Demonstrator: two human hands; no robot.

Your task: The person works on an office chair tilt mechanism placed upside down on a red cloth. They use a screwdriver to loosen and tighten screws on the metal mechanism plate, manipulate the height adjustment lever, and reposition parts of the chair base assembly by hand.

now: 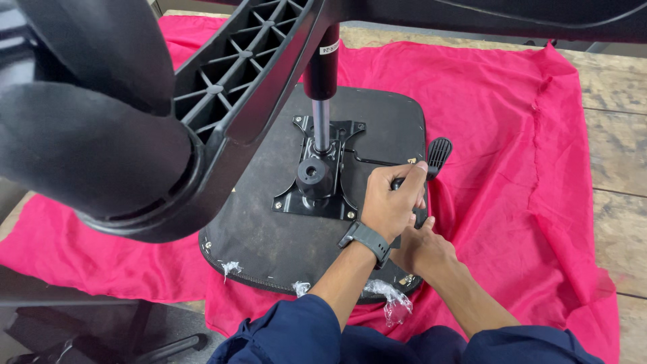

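Note:
An office chair lies upside down, its black seat underside facing up. A black metal mounting plate is bolted at the seat's centre, and a gas cylinder rises from it to the black star base. My left hand, with a dark watch on the wrist, is closed around the stem of the black adjustment lever at the seat's right side. My right hand rests just below it at the seat's near right edge. Its fingers are partly hidden by my left hand.
A bright pink cloth lies under the seat on a worn wooden table. A large black caster looms close at the upper left. Torn clear plastic wrap clings to the seat's near edge.

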